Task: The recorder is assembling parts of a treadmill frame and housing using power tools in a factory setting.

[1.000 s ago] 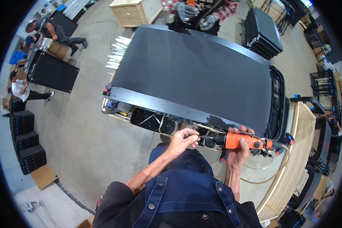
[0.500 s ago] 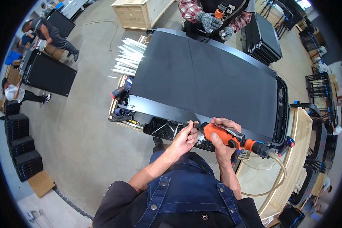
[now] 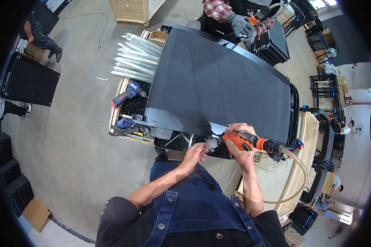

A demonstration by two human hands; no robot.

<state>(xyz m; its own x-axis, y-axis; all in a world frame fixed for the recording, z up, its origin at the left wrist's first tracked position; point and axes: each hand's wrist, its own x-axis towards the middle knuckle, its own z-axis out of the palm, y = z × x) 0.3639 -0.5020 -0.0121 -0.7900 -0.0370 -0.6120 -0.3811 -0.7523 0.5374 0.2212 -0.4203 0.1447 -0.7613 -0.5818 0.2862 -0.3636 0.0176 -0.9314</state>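
Observation:
My right hand (image 3: 244, 154) is wrapped round an orange air screwdriver (image 3: 233, 140) with a hose at its rear. The tool's tip meets the near metal side rail (image 3: 185, 119) of a large black deck, like a treadmill's (image 3: 218, 78). My left hand (image 3: 195, 155) is apart from the tool, fingers loosely bent and apart, at the edge of a black tray (image 3: 163, 145) of small dark parts. Beside its fingertips lies a clear plastic bag (image 3: 211, 145) of small pieces. Nothing shows in that hand.
A cordless drill (image 3: 130, 94) rests on a crate of black screws, beside silvery tubes (image 3: 136, 57). Opposite, a co-worker's gloved hand (image 3: 241, 26) is near another orange tool (image 3: 253, 19). A wooden crate (image 3: 307, 131) and the looping hose (image 3: 303, 177) are at right.
My left hand has let go its pinch by the tool's tip and drawn back toward the tray. The screwdriver has shifted slightly left against the rail. The whole view has swung.

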